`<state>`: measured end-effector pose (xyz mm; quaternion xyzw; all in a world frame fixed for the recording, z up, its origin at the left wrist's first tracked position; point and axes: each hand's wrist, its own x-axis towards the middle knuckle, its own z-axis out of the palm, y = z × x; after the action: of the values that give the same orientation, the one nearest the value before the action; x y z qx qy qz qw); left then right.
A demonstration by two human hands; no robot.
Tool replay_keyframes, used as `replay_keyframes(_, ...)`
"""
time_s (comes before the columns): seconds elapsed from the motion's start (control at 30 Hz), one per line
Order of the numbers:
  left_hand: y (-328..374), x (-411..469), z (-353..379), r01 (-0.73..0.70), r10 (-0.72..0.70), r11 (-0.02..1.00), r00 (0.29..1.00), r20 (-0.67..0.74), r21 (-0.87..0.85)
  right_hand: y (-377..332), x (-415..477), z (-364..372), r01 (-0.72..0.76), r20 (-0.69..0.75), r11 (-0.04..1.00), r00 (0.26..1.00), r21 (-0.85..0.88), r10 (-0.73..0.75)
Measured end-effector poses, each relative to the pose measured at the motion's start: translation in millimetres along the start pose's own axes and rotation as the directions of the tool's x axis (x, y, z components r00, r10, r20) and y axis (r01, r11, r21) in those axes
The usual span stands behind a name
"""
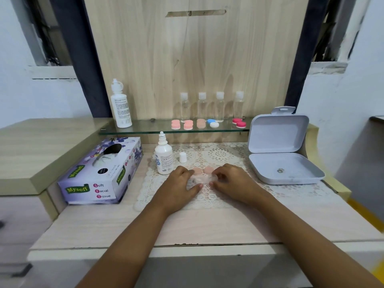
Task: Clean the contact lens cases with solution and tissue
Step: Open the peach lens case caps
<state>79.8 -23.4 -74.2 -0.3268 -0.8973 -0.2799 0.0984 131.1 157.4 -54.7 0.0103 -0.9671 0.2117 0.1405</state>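
Observation:
A clear contact lens case (pixel 200 179) lies on the lace mat (pixel 218 154), with two pink caps (pixel 202 170) just behind it. My left hand (pixel 178 183) and my right hand (pixel 232 179) hold the case from either side, fingers curled at its ends. An uncapped white solution bottle (pixel 164 157) stands left of my hands, its small white cap (pixel 182 157) beside it. The tissue box (pixel 104 171) lies further left.
On the glass shelf (pixel 145 129) stand a taller white bottle (pixel 121 104), several clear small bottles (pixel 202 107) and several lens cases in pink (pixel 182 124), blue-white (pixel 213 123) and red (pixel 239 123). An open white box (pixel 280 148) sits at the right.

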Motion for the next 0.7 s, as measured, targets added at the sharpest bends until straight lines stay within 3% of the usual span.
replay_keyframes(0.2,2.9,0.7,-0.3,0.047,-0.062,0.986,0.994,0.088,0.162,0.7,-9.2,-16.7,-0.066,-0.106,0.992,0.991,0.11,0.078)
replay_keyframes(0.4,4.3,-0.5,-2.0,0.065,-0.087,0.982,0.989,0.117,0.177,10.7,-20.2,-49.2,-0.126,-0.253,0.977,0.953,0.173,0.167)
replay_keyframes(0.57,3.6,0.6,-1.4,0.089,-0.111,0.982,0.985,0.13,0.166,40.8,-27.7,-80.3,-0.163,-0.372,0.986,0.914,0.031,0.163)
replay_keyframes(0.7,4.9,0.3,-2.0,0.074,-0.093,0.985,0.989,0.119,0.155,68.1,-29.4,-96.0,-0.236,-0.349,0.962,0.92,-0.135,0.177)
